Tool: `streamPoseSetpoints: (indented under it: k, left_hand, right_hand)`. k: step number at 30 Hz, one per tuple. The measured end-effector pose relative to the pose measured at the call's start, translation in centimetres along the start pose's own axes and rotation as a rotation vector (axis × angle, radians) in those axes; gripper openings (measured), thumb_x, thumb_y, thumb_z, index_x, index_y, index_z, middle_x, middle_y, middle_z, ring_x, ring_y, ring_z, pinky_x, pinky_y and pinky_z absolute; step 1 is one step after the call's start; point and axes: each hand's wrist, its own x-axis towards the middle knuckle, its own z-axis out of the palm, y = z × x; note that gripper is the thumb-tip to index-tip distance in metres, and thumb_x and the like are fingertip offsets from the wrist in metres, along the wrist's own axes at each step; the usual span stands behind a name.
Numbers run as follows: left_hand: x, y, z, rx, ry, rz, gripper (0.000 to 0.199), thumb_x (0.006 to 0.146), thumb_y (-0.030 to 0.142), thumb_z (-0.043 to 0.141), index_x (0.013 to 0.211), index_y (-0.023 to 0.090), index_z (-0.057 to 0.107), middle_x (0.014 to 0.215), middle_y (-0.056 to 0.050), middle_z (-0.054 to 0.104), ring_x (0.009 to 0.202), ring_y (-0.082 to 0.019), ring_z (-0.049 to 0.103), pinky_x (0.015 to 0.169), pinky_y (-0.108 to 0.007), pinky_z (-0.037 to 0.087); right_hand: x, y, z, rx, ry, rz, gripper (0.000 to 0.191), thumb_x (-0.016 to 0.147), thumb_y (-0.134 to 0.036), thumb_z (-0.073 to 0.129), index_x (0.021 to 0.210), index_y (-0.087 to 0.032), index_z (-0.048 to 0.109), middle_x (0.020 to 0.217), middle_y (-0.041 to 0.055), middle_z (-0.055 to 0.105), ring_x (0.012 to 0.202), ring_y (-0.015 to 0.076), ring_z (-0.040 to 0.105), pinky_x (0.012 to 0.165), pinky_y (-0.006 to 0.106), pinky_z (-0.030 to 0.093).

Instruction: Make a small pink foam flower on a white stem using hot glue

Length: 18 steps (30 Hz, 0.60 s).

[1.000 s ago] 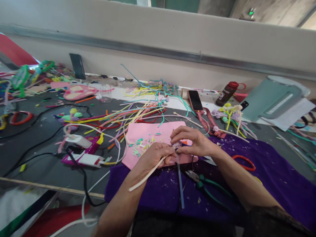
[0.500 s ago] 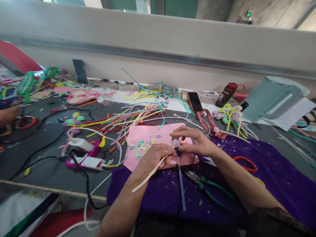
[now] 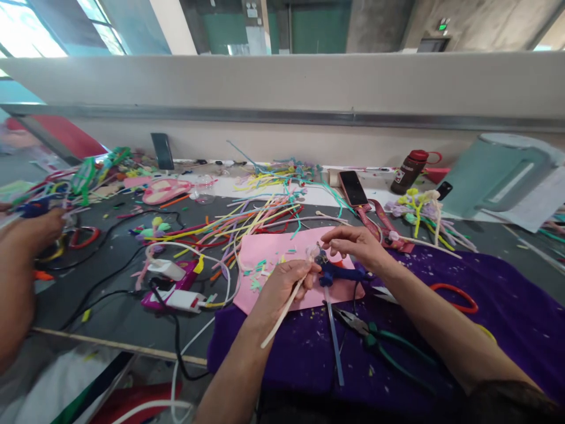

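Observation:
My left hand (image 3: 289, 281) is closed in a pinch on a cream pipe cleaner (image 3: 281, 321), whose long end slants down toward me. A small pale lilac fuzzy piece (image 3: 312, 252) shows at the far end, just beyond my fingertips. My right hand (image 3: 358, 248) is open, fingers stretched out above the dark blue hot glue gun (image 3: 338, 274), with nothing visible in it. The glue gun lies over a pink sheet (image 3: 256, 253), and a clear glue stick (image 3: 334, 341) points toward me. Green-handled pliers (image 3: 375, 335) and red-handled scissors (image 3: 459, 297) lie nearby on purple cloth.
Loose pipe cleaners (image 3: 247, 218) spread across the table's middle. A magenta power strip (image 3: 172, 288) with cables sits left. Behind are a phone (image 3: 353, 188), a brown bottle (image 3: 408, 172) and a pale green bin (image 3: 494, 176). Another person's hand (image 3: 46, 227) works at far left.
The camera view has tilted up and turned left. The glue gun now shows more fully beneath my right hand. My left hand keeps its pinch on the pipe cleaner.

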Motion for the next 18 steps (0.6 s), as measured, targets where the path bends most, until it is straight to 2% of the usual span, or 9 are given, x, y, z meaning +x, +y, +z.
streamPoseSetpoints:
  k: [5,10,12,15,18]
  left_hand:
    - [0.1,-0.1,0.0,-0.042,0.050,0.033,0.024,0.075,0.034,0.055,0.078,0.013,0.066,0.051,0.002,0.052,0.031,-0.001,0.033,0.033,-0.016,0.016]
    - [0.5,-0.4,-0.3,-0.146,0.094,0.017,0.025,0.074,0.036,0.057,0.079,0.013,0.067,0.053,0.002,0.052,0.032,-0.001,0.033,0.033,-0.016,0.017]
    - [0.6,-0.5,-0.4,-0.181,0.150,0.012,0.024,0.072,0.035,0.060,0.079,0.014,0.068,0.058,0.001,0.055,0.039,-0.003,0.040,0.035,-0.016,0.022]
    - [0.7,-0.7,-0.4,-0.134,0.264,0.095,0.025,0.071,0.036,0.061,0.081,0.015,0.069,0.078,-0.004,0.063,0.060,-0.008,0.054,0.047,-0.017,0.037]
    - [0.6,-0.9,-0.1,-0.054,0.252,0.197,0.028,0.074,0.037,0.059,0.089,0.016,0.069,0.088,-0.007,0.064,0.072,-0.014,0.056,0.061,-0.023,0.043]
  right_hand:
    - [-0.2,0.0,1.3,-0.055,-0.033,0.013,0.021,0.074,-0.031,0.061,0.086,-0.015,0.066,0.071,0.0019,0.063,0.058,0.0103,0.056,0.051,0.021,0.042]
    - [-0.3,0.1,2.0,-0.093,-0.073,-0.010,0.018,0.074,-0.028,0.059,0.084,-0.014,0.066,0.072,0.0018,0.062,0.059,0.0105,0.056,0.054,0.022,0.044]
    - [-0.3,0.1,2.1,-0.106,-0.088,-0.008,0.017,0.075,-0.028,0.058,0.081,-0.013,0.066,0.071,0.0020,0.061,0.058,0.0102,0.055,0.054,0.022,0.044]
    - [-0.5,0.1,2.7,-0.076,-0.109,0.047,0.019,0.076,-0.030,0.058,0.075,-0.013,0.065,0.065,0.0013,0.060,0.054,0.0094,0.054,0.051,0.021,0.041]
    - [-0.8,0.3,3.9,0.036,-0.142,0.115,0.019,0.075,-0.032,0.059,0.079,-0.014,0.065,0.068,0.0010,0.062,0.052,0.0083,0.053,0.048,0.019,0.040]
